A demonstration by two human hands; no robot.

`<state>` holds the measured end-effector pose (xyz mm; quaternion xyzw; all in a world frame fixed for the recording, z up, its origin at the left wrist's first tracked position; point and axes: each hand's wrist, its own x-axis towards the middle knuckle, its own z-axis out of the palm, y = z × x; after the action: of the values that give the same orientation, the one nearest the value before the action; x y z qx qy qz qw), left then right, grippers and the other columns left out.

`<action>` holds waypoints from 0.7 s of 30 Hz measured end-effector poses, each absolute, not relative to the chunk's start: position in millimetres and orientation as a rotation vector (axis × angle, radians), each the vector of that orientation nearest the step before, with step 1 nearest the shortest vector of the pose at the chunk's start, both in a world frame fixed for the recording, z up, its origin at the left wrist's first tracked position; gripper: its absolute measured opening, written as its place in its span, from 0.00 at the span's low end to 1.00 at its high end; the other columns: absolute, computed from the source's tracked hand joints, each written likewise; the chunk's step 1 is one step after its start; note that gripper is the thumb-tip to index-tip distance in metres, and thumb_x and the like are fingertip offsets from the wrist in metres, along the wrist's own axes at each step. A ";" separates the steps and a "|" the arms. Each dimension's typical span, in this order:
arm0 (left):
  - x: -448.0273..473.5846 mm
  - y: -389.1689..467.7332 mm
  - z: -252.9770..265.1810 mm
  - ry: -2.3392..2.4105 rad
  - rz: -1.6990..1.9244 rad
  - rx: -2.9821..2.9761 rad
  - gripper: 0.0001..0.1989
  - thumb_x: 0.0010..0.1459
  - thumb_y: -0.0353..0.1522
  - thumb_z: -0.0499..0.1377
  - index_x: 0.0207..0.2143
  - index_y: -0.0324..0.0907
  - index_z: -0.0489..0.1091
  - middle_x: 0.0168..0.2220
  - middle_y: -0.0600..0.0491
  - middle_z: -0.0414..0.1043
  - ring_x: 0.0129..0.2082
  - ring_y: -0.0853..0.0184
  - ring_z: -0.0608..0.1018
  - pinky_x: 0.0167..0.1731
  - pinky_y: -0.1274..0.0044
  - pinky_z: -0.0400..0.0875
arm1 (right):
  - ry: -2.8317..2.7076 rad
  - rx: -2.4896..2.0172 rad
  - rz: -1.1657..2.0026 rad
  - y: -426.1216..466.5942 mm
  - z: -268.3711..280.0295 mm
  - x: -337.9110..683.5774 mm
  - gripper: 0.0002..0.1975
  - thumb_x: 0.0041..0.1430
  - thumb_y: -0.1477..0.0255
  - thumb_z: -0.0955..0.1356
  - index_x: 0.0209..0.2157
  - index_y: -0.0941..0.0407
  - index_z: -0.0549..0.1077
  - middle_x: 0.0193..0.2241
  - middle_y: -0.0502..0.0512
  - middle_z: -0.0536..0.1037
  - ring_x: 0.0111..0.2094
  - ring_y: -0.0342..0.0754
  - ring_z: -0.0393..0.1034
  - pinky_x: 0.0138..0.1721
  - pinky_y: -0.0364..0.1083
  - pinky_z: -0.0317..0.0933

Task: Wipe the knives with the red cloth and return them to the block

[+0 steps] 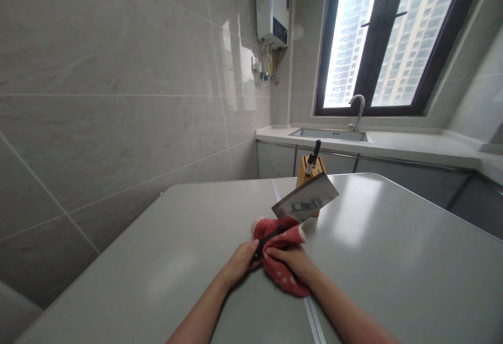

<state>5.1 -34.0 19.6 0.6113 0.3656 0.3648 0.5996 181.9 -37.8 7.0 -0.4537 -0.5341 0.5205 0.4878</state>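
A cleaver (306,197) with a broad grey blade and black handle is held above the table, its blade pointing away and to the right. My left hand (244,259) is closed around the end of the handle. In my right hand (291,260) is a red cloth (285,278) with pale spots and white edges. The cloth is bunched around the handle and near the base of the blade. Behind the blade stands a wooden knife block (302,176), partly hidden, with at least one black-handled knife (313,158) in it.
The pale table (188,223) has a seam strip (314,318) running through it. Beyond it are a counter (408,142) with a sink (330,134) and faucet (357,111), under a window (396,45). A tiled wall (137,71) borders the left side. A water heater (271,6) hangs in the corner.
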 end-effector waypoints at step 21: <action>2.4 -26.1 2.5 0.877 0.873 1.414 0.25 0.57 0.54 0.52 0.31 0.39 0.65 0.19 0.58 0.62 0.16 0.75 0.61 0.16 0.80 0.50 | -1.339 -1.222 1.260 -37.8 9.9 188.5 0.20 0.45 0.54 0.74 0.35 0.54 0.79 0.40 0.58 0.82 0.46 0.61 0.74 0.53 0.58 0.64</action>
<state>2.4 -26.1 2.5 0.6075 0.3769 0.3749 0.5902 188.5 -37.8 9.9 -0.4943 -0.5417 0.5097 0.4500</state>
